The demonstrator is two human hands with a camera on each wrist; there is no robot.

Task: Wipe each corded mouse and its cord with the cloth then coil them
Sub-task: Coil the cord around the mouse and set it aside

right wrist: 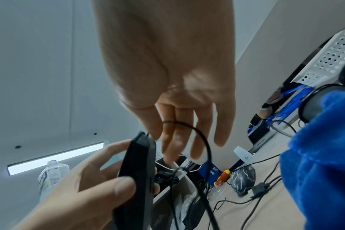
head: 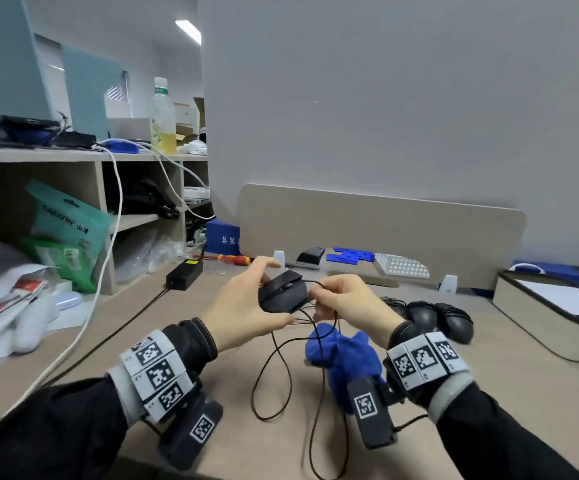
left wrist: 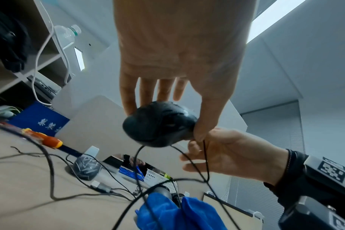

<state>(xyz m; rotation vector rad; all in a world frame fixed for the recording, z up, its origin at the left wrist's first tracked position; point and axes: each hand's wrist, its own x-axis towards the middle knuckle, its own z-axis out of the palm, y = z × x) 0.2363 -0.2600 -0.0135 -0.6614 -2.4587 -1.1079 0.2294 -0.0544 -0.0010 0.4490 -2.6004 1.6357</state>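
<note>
My left hand point(head: 246, 301) holds a black corded mouse point(head: 283, 292) above the desk, thumb on one side and fingers on the other point(left wrist: 159, 124). Just right of it, my right hand point(head: 338, 297) pinches the mouse's thin black cord point(head: 274, 375), which loops over its fingers point(right wrist: 197, 132). The rest of the cord hangs in loose loops down to the desk. A bunched blue cloth point(head: 343, 356) lies under my right wrist. Two dark mice with cords wound round them point(head: 437, 318) sit to the right. Another wrapped mouse point(left wrist: 86, 167) lies near the divider.
A black power adapter point(head: 184, 271) and a red-and-yellow screwdriver point(head: 236, 259) lie at the back left. A cluttered shelf unit point(head: 101, 216) with a hanging white cable point(head: 83, 334) stands on the left. A beige box point(head: 541, 313) sits right, a low divider panel point(head: 378, 230) behind.
</note>
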